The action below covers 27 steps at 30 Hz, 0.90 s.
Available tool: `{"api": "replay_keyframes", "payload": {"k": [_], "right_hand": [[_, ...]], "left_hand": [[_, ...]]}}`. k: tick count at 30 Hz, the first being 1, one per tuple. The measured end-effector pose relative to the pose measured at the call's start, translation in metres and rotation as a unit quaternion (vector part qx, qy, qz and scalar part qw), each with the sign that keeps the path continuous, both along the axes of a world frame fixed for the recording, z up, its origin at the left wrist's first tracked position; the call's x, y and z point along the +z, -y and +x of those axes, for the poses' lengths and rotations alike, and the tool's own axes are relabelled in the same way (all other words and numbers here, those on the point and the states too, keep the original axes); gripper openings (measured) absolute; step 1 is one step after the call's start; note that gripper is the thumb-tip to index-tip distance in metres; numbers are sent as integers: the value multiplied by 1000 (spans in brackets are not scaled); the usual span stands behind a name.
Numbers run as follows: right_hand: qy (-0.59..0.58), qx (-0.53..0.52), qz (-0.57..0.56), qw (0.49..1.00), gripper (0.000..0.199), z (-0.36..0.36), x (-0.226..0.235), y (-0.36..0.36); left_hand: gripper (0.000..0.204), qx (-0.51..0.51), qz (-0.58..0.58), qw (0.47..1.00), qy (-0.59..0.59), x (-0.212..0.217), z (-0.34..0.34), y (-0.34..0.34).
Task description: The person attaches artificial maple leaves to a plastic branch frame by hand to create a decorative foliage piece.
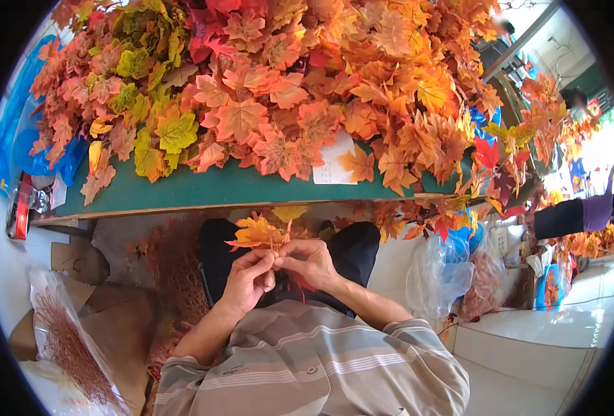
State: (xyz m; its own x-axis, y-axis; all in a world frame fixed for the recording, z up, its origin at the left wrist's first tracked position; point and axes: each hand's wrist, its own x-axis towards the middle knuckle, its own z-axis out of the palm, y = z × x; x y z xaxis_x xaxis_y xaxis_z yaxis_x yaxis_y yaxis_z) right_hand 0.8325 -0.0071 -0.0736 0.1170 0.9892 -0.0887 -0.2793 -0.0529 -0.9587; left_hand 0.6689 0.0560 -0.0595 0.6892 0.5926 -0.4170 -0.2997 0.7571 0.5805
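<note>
Over my lap, my left hand (246,279) and my right hand (310,262) meet fingertip to fingertip. Both pinch the base of a small bunch of artificial maple leaves (257,232), orange and yellow, which points away from me. The stem between the fingertips is mostly hidden. Some red (300,281) shows just below the right hand. Ahead, a large heap of artificial maple leaves (279,104) in orange, coral, red and yellow-green covers the green table (203,186).
A white paper (335,163) hangs at the table's front edge. Left on the floor are brown wire-like stems (74,343) on plastic and cardboard (116,333). Clear plastic bags (439,277) stand to the right. Another person (574,215) is at the far right.
</note>
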Motion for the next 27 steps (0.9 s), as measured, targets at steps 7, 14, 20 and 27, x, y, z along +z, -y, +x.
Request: {"api": "replay_keyframes", "payload": {"k": [7, 14, 20, 27], "right_hand": [[-67, -4, 2, 998, 6, 1, 4, -8], [-123, -57, 21, 991, 3, 12, 22, -19], [-172, -24, 108, 979, 4, 15, 51, -31], [63, 48, -1, 997, 12, 13, 33, -51]], "left_hand": [[13, 13, -55, 998, 17, -5, 7, -5], [17, -81, 122, 987, -73, 15, -6, -16], [24, -168, 111, 979, 42, 67, -10, -44], [24, -95, -71, 990, 76, 28, -26, -33]]}}
